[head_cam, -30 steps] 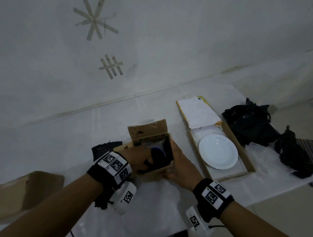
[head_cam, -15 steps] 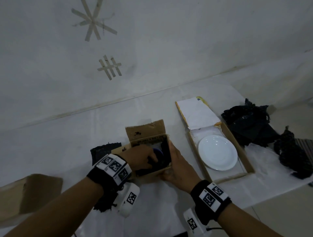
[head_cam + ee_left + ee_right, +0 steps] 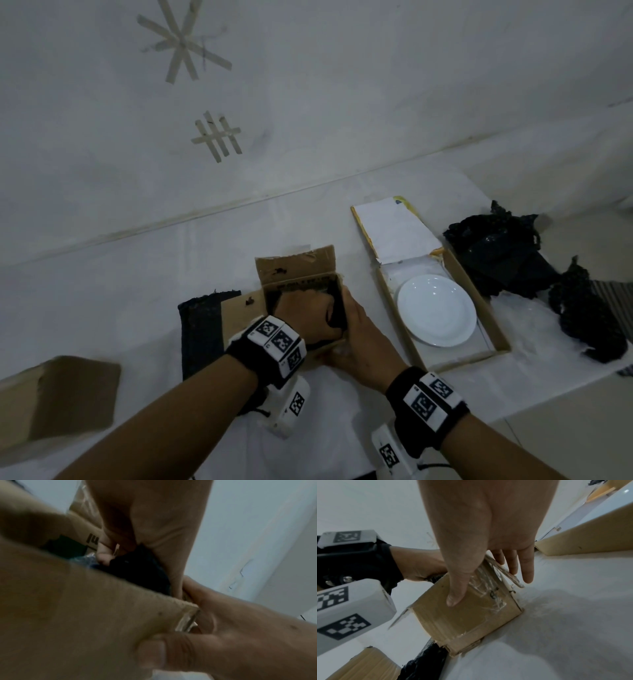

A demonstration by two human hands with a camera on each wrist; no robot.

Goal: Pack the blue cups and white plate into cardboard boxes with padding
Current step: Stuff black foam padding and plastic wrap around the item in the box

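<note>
A small open cardboard box (image 3: pixel 296 267) stands mid-table with its back flap up. My left hand (image 3: pixel 308 315) is inside it, fingers curled on black padding (image 3: pixel 137 569). Beside those fingers (image 3: pixel 102 555) a bit of a blue cup (image 3: pixel 86 560) shows; in the head view the hand hides the cup. My right hand (image 3: pixel 359 339) holds the box's near right corner, thumb (image 3: pixel 455 591) on the front wall and fingers on the side wall. The white plate (image 3: pixel 436 310) lies in a flat open box (image 3: pixel 462 360) to the right.
Crumpled black padding (image 3: pixel 496 246) lies at the table's right end, with a second lump (image 3: pixel 582 318) nearer the edge. A dark sheet (image 3: pixel 200 329) lies left of the small box. Another cardboard box (image 3: pixel 58 397) sits at the near left.
My left hand has pushed deeper into the small box and now covers the blue cup that showed before. The right hand has kept its hold on the corner.
</note>
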